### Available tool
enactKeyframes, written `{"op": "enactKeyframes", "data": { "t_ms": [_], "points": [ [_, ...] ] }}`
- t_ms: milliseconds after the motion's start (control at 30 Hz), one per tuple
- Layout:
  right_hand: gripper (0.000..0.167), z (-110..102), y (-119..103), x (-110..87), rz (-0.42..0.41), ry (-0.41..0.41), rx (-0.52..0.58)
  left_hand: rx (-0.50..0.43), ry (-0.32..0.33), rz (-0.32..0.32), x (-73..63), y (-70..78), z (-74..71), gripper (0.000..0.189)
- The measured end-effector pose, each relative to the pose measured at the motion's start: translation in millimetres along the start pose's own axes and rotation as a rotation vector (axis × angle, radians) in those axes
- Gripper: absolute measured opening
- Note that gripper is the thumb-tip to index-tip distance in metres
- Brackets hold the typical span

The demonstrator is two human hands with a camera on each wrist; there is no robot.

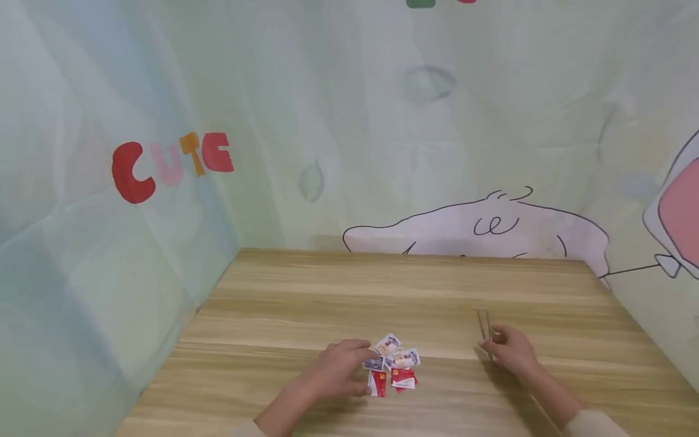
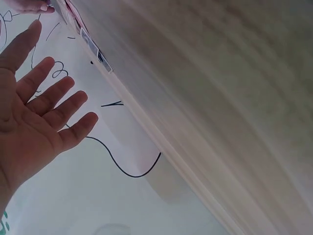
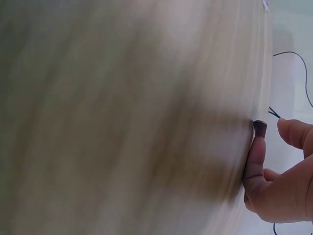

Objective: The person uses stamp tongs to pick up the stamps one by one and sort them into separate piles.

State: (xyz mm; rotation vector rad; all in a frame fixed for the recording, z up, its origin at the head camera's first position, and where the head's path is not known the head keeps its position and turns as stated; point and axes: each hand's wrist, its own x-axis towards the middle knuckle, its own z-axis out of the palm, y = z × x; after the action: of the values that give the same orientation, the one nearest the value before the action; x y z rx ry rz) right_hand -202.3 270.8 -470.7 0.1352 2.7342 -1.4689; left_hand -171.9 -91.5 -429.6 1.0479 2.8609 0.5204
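"While the stamps (image 1: 405, 359) lie clustered on the surface (image 1: 284, 303), what is around them?"

"The left hand (image 1: 338, 370), fingers spread, at nine o'clock, just beside them. The right hand (image 1: 510, 349), at three o'clock, has its fingertips at the tweezers (image 1: 482, 326), whose prongs point towards twelve; whether it pinches them, one cannot tell."

"And the red stamps (image 1: 379, 383)?"

"Around six o'clock in the cluster."

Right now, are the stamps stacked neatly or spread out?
Spread out: the head view shows several stamps loosely scattered, some overlapping, near the left hand.
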Motion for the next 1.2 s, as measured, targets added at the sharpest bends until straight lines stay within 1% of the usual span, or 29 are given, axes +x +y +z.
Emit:
{"op": "enactKeyframes", "data": {
  "t_ms": [100,267,467,667,833,933,1067,1200],
  "points": [
    [0.058,2.1,0.7,2.5,0.009,0.002,-0.005,0.006,-0.017,0.011,3.8,-0.1,4.7,0.055],
    [0.059,3.8,0.5,6.4,0.028,0.015,-0.016,0.031,-0.025,0.039,9.5,-0.2,11.9,0.057],
    [0.060,4.2,0.0,8.0,0.050,0.020,0.016,0.012,-0.068,0.030,15.3,2.1,16.4,0.057],
    [0.060,2.6,3.6,8.4,0.063,0.021,0.027,0.002,-0.074,0.028,20.3,3.9,18.1,0.056],
    [0.061,2.0,4.3,9.1,0.077,0.014,0.019,0.032,-0.070,0.045,24.8,3.5,18.8,0.052],
    [0.060,2.1,2.9,9.2,0.083,0.012,0.010,0.056,-0.079,0.048,26.0,4.0,19.3,0.051],
    [0.060,1.4,1.5,9.6,0.074,0.010,-0.019,0.078,-0.095,0.042,27.7,5.1,20.6,0.052],
    [0.057,1.6,1.3,9.8,0.059,0.009,-0.037,0.094,-0.109,0.038,28.6,4.5,23.1,0.052]
  ]
}}
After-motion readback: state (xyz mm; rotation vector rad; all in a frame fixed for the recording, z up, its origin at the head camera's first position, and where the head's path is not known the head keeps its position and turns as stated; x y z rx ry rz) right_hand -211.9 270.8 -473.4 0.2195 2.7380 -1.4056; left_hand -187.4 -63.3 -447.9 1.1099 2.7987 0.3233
